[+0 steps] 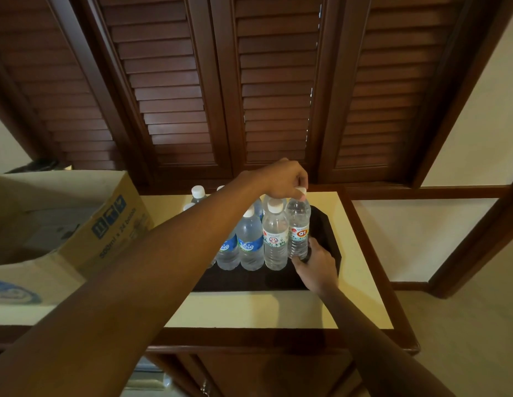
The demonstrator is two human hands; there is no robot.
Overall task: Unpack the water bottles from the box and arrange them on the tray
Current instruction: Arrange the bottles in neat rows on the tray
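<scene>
Water bottles (251, 239) stand upright in close rows on a dark tray (328, 233) that lies on the cream top of a wooden-edged desk (249, 309). The front row shows two bottles with blue labels on the left and two with white-and-red labels on the right; more white caps rise behind them, partly hidden by the left forearm. The left hand (281, 179) reaches across from the left and its fingers (299, 184) are closed on the white cap of the rightmost bottle (298, 227), which stands at the right end of the front row, touching its neighbour. The right hand (317, 263) is at the base of that same bottle, fingers curled against its lower part and resting on the tray; whether they fully grip it cannot be told. An open cardboard box (77, 224) with blue print sits on the desk to the left of the tray, its inside dim. Dark louvred wooden shutters (249, 81) fill the wall behind.
</scene>
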